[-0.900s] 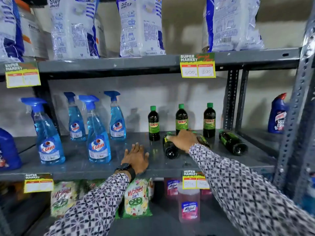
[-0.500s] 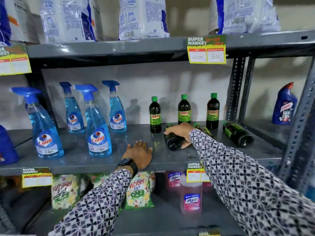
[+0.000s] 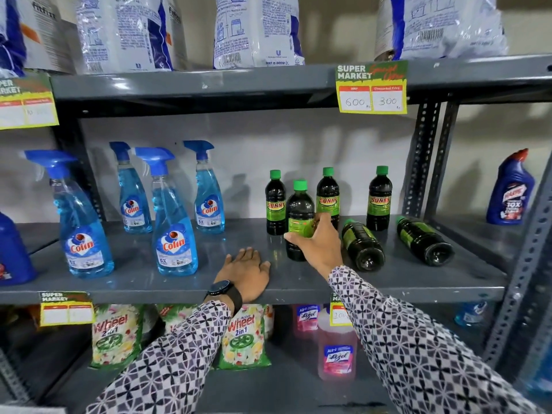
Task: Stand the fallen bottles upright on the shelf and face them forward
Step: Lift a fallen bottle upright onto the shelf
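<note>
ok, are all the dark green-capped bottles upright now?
No. Two dark bottles lie on their sides on the shelf, right of the one the right hand holds upright.

Two fallen bottles (image 3: pixel 363 245) (image 3: pixel 424 241) lie right of the standing bottle (image 3: pixel 299 220), spray bottles (image 3: pixel 174 216) left

Four blue spray bottles (image 3: pixel 176 231) are stood at the left of the frame. White detergent bags (image 3: pixel 257 28) are lined along the top. A yellow price tag (image 3: pixel 372 88) is fixed at upper right. A pink cleaner bottle (image 3: pixel 337 348) and green powder packets (image 3: pixel 116 336) are kept along the bottom.
</note>
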`<state>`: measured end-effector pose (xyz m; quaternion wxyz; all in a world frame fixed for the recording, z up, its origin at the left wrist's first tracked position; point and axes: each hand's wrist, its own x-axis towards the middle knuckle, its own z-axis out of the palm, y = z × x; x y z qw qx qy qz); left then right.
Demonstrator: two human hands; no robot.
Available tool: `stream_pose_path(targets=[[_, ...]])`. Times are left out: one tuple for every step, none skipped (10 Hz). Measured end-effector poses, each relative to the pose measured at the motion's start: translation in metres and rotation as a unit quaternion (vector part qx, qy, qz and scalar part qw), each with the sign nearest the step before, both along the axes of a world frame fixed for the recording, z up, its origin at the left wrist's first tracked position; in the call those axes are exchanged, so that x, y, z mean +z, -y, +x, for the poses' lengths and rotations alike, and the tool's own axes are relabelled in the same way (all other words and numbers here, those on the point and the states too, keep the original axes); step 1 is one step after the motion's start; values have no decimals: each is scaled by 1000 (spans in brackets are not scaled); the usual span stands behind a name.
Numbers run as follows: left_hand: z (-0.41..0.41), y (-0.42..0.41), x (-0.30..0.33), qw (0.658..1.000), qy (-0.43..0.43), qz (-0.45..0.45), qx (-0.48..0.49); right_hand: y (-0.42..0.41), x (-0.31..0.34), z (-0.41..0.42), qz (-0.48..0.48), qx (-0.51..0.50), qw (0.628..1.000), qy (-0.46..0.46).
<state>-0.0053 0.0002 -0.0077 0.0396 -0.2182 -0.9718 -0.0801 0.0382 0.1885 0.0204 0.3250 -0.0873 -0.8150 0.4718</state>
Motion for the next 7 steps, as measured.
stream_pose_path(targets=[[-1, 0, 0, 1000, 2, -4, 2, 1, -5, -1, 17, -1, 1000, 3], [-2, 0, -1, 1000, 1, -5, 3, -2, -7, -5, -5, 27, 1000, 4], [-3, 0, -3, 1000, 2, -5, 5, -6, -7, -7, -64, 84, 994, 9], [-4, 0, -3, 1000, 4, -4, 7, -9, -9, -10, -62, 97, 993, 12], [-2, 0, -2, 1000, 5, -5, 8, -6, -10, -10, -22, 64, 998, 3], [-1, 0, -1, 1000, 6, -5, 10, -3, -10, -12, 22, 21, 1000, 3], [0, 0, 0, 1000, 12, 1, 10, -3, -6, -8, 3, 46, 999, -5]])
